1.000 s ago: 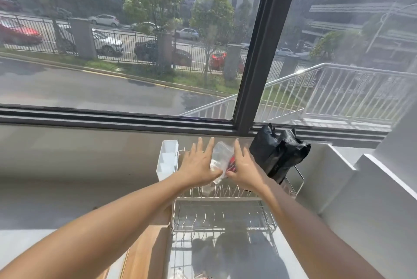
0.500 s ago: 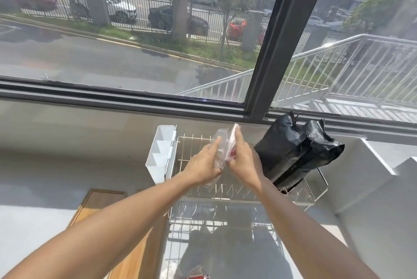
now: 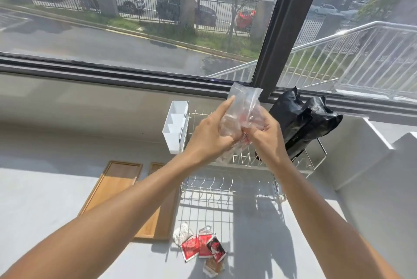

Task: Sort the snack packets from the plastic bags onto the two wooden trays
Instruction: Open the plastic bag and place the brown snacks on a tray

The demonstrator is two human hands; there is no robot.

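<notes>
Both hands hold a clear plastic bag (image 3: 243, 107) above the wire rack; red packets show faintly through it. My left hand (image 3: 211, 134) grips its left side, index finger stretched up along the plastic. My right hand (image 3: 265, 135) pinches its right side. Two wooden trays lie on the grey counter at the left: one (image 3: 112, 185) fully visible, the other (image 3: 163, 222) mostly hidden under my left forearm. Several loose snack packets (image 3: 200, 248), red, white and brown, lie on the counter near the front. Black plastic bags (image 3: 302, 123) lean on the rack's right end.
A two-tier wire dish rack (image 3: 228, 188) stands against the window sill, with a white cutlery holder (image 3: 174, 126) hooked on its left side. A white wall step rises at the right. A large window fills the back.
Both hands have lifted the clear bag higher off the rack. The view has tilted down, so the trays and loose packets now show.
</notes>
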